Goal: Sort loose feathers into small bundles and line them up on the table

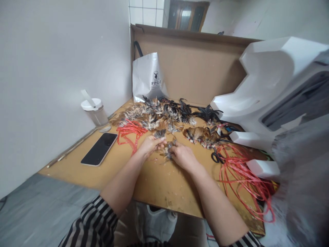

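My left hand is closed, pinching a small tuft of dark and brown feathers that sticks up past the thumb. Close beside it, my right hand has its fingers bent around some grey-brown feathers just above the table. A large heap of brown, black and cream feathers lies behind both hands. To the right rests a smaller row of brown feather bunches. Red plastic strips lie left of the hands, at the edge of the heap.
A phone and a lidded cup stand at the left. More red strips spread at the right beside black-handled scissors. A silver bag leans on the cardboard back wall. White foam borders the right side.
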`<action>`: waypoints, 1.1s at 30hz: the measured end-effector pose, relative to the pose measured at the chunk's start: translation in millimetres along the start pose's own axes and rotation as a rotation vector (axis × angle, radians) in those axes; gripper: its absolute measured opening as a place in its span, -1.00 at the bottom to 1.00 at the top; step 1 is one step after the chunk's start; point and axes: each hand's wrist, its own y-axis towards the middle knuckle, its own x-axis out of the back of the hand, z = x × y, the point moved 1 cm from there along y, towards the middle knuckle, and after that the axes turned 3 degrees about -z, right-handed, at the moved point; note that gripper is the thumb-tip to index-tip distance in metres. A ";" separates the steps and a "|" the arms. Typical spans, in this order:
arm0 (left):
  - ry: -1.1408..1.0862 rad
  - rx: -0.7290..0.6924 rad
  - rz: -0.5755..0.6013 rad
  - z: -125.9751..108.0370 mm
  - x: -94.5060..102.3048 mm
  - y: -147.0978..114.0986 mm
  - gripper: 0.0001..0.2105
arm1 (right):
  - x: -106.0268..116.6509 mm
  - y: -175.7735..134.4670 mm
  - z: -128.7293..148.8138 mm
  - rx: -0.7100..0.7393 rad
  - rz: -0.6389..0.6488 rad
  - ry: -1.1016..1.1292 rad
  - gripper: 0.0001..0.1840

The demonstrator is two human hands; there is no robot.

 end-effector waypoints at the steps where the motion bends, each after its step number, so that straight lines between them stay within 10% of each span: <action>1: -0.002 0.003 -0.002 0.1 0.2 0.1 -0.74 | -0.7 0.3 -0.6 -0.006 -0.004 0.016 -0.81; 11: -0.169 0.022 0.001 2.4 4.7 4.3 -0.78 | -10.3 11.3 -29.4 -0.360 -0.225 1.139 -0.82; 18: -0.214 0.148 0.114 5.5 -4.0 -1.5 -0.82 | -7.1 11.8 -30.6 -0.497 -0.132 1.776 -0.75; 33: -0.295 0.273 0.320 10.9 -15.3 -11.9 -0.81 | -29.5 19.7 -5.4 -0.560 -0.345 1.713 -0.69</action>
